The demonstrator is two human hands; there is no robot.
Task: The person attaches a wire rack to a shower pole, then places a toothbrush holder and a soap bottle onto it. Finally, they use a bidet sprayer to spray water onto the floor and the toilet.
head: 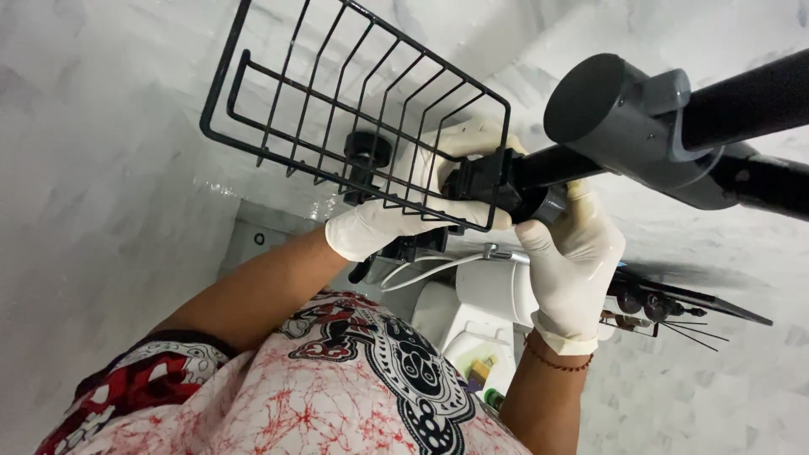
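- Left hand [396, 221], white-gloved, at centre: fingers closed around the black clamp [484, 181] beneath the wire basket [354, 109].
- Right hand [573, 261], gloved, at 4 o'clock of the clamp: wrapped around the black pole [556, 164].
- Wire basket: tilted, at 11 o'clock of both hands, against the marble wall [84, 211].
- Grey bracket [640, 118]: at 2 o'clock, on the pole.

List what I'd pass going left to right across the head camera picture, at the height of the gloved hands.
Pale marble-look wall → black wire basket → left hand in a white glove → right hand, also gloved → grey tube end on the black pole.
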